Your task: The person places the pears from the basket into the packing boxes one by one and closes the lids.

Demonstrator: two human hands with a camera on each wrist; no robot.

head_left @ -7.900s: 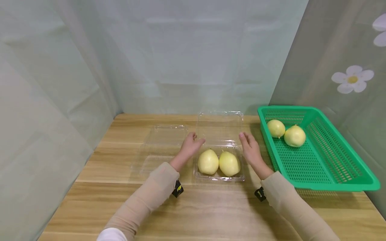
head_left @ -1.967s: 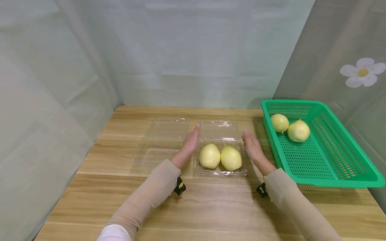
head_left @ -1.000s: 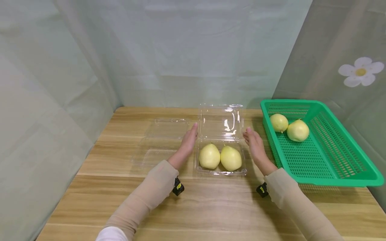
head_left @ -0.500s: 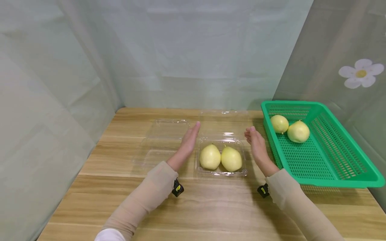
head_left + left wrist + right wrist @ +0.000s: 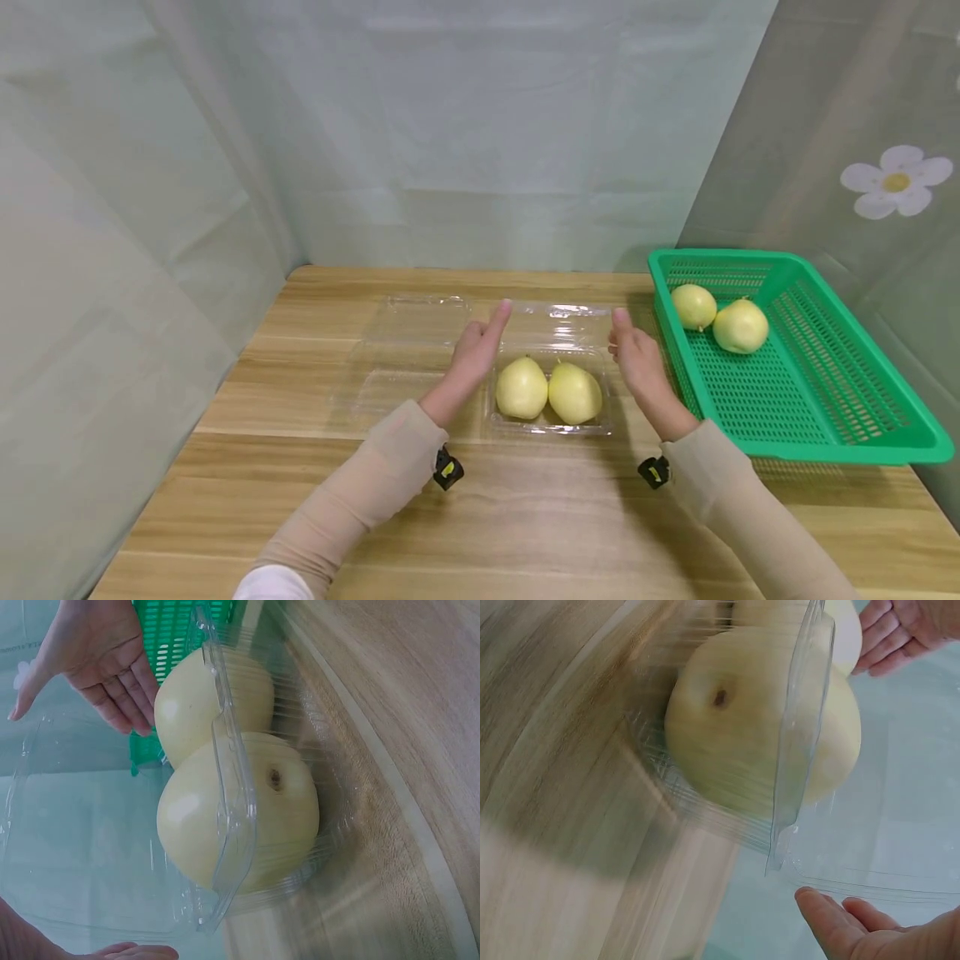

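Note:
Two pale yellow pears, a left one point(image 5: 522, 388) and a right one point(image 5: 575, 393), sit side by side in the base of a clear plastic clamshell box point(image 5: 551, 429). Its hinged lid point(image 5: 558, 327) is raised behind them. My left hand point(image 5: 476, 350) is at the lid's left side, thumb up, palm facing inward. On the other side my right hand point(image 5: 638, 358) mirrors it, with fingers extended in the left wrist view. Neither hand visibly grips the lid; whether the fingertips touch it is unclear. Both pears point(image 5: 742, 720) show close up through the box wall in the right wrist view.
A second clear clamshell box point(image 5: 397, 387) lies opened on the wooden table point(image 5: 525, 517), left of the first. At the right stands a green plastic basket point(image 5: 795, 417) holding two more pears point(image 5: 741, 326). Pale curtains point(image 5: 480, 142) hang behind and beside the table.
The lid has swung back and forth; its far edge now appears lower than half a second ago. Both thumbs have lifted, and the left hand has shifted slightly right. The pears stay in place.

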